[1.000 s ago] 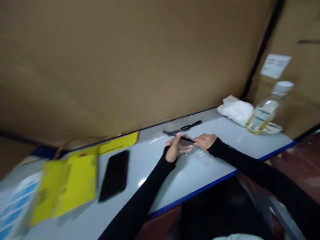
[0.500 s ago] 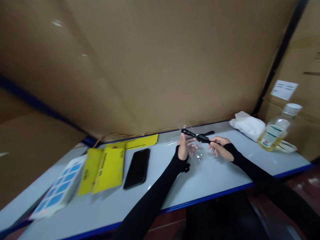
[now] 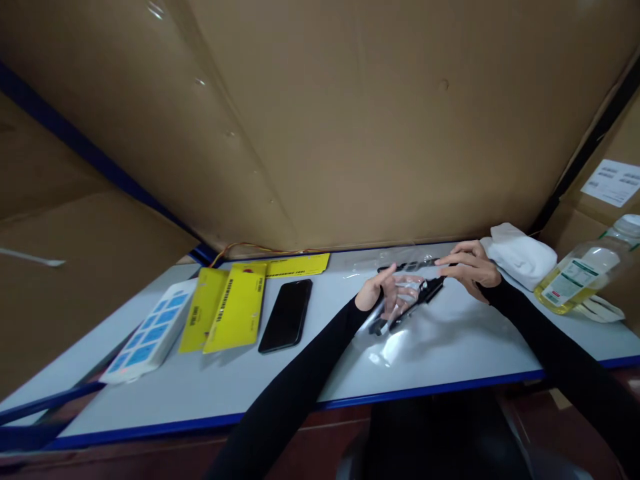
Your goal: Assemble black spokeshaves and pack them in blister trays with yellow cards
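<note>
I see a clear plastic bag (image 3: 395,313) over the white table (image 3: 450,353), with a slim black tool (image 3: 415,300) partly inside it. My left hand (image 3: 387,293) grips the bag's upper part, fingers curled around it. My right hand (image 3: 467,267) hovers just beside the tool's far end, fingers loosely spread. A bottle (image 3: 583,273) of yellow liquid lies tilted at the right.

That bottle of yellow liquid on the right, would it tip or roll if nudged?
The bottle already lies tilted against a white cloth, so it would probably roll or slide rather than topple. It looks partly filled, so likely fairly light, with sloshing liquid. Its clear plastic probably feels smooth.
</note>
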`<state>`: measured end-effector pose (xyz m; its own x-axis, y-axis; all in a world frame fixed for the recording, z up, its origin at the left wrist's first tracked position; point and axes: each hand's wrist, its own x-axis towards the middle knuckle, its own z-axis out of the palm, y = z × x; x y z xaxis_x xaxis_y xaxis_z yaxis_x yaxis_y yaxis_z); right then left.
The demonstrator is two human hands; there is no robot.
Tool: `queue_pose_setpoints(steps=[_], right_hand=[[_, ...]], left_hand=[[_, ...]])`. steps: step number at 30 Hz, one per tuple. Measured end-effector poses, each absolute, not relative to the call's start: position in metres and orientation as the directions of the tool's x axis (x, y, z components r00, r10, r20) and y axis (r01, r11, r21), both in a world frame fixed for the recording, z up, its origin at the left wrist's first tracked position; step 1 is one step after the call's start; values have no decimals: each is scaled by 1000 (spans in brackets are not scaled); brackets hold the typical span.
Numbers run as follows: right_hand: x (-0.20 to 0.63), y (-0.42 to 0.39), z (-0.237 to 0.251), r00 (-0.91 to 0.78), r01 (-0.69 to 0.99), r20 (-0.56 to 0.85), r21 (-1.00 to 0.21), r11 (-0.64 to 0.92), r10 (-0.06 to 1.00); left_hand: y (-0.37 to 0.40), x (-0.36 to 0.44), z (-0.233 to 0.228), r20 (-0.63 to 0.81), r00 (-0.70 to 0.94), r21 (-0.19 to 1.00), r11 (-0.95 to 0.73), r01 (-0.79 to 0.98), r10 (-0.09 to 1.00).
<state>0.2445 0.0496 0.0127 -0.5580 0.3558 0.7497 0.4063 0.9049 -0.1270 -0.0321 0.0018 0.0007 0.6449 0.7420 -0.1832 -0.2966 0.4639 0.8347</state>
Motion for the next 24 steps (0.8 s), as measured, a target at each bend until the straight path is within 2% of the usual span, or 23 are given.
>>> queue_pose_setpoints(steps=[2,4,6,9,15,18,20,22,24], right_hand=[[240,44,12,-673,367,676,-47,929,300],[235,38,9,-745,346,603,-15,938,284],[230,34,3,-759,346,585,-12,938,287],[226,36,-3,-753,342,585,-43,939,301],[229,38,-1,-716,267,623,-172,948,315],[226,32,-1,-625,366,641,-263,893,445],[220,28,-4,-499,456,666,-342,822,554],[213,24,-8,-354,471,664,-483,739,659],[206,19,-12,-256,407,606,-640,652,753]], left_hand=[[-8,-28,4,-170,713,876,436,-207,680],[-17,-26,7,-130,747,926,348,-142,652],[-22,-24,8,-119,770,955,285,-85,627],[-24,-22,7,-178,790,951,308,-14,586],[-28,-11,-3,-150,690,950,296,-98,708],[-28,-4,-7,-143,666,946,300,-126,732],[-26,-2,-10,-140,629,942,298,-152,765],[-24,1,-13,-143,560,935,297,-194,816],[-21,2,-17,-171,465,921,308,-237,869]])
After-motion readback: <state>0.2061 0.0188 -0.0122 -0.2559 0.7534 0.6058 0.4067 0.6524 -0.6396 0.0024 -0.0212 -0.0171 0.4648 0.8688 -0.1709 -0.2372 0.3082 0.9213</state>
